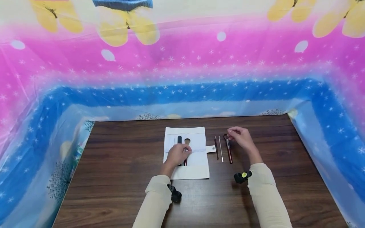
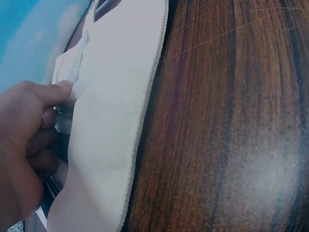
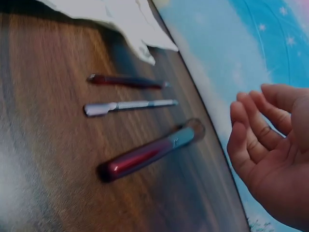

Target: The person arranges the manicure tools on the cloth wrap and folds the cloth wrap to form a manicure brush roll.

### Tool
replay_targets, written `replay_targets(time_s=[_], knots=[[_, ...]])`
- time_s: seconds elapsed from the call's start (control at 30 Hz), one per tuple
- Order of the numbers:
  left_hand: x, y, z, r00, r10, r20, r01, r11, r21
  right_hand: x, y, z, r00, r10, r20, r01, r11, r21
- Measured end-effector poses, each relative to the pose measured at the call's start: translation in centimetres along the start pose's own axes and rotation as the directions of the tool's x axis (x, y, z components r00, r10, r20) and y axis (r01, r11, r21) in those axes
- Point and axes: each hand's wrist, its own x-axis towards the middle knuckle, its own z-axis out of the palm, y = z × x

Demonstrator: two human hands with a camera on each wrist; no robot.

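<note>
A white fabric tool pouch (image 1: 196, 172) lies unfolded on the table. My left hand (image 1: 179, 154) is over it, thumb and forefinger pinching its elastic band (image 2: 77, 60). Partly under that hand lie a black flat strip (image 1: 179, 139) and a brush with soft bristles (image 1: 187, 141). To the pouch's right, side by side, are a thin dark red tool (image 3: 126, 81), a silver metal cuticle pusher (image 3: 133, 105) and a thick red-handled makeup brush (image 3: 145, 157). Near that brush's bristle end my right hand (image 1: 241, 138) hovers, fingers loosely bent, holding nothing.
The dark wood table (image 1: 119, 190) ends at a printed pink and blue cloth (image 1: 182, 91) on the back and both sides. A snap tab (image 1: 211, 148) sticks out from the pouch's right edge. Each wrist carries a small black camera (image 1: 241, 177).
</note>
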Motion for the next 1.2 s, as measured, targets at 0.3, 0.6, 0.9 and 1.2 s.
replay_targets(time_s=[0.3,0.6,0.9,1.2], knots=[[0.3,-0.1,-0.3,1.0,0.002,0.015,-0.002,1.0,-0.009,-0.1,1.9,0.0,0.994,0.11,0.012,-0.105,0.97,-0.218],[0.5,-0.2,-0.8,0.999,-0.013,0.033,0.014,1.0,-0.027,-0.2,1.2,1.0,0.973,0.221,-0.059,-0.225,0.881,-0.416],[-0.1,-0.2,-0.8,0.998,-0.052,0.042,0.054,0.997,-0.047,0.0,1.3,1.6,0.951,0.288,-0.107,-0.304,0.822,-0.481],[-0.3,-0.1,-0.8,0.999,-0.035,0.014,0.036,0.999,-0.028,0.3,1.9,1.6,0.943,0.309,-0.123,-0.33,0.829,-0.451]])
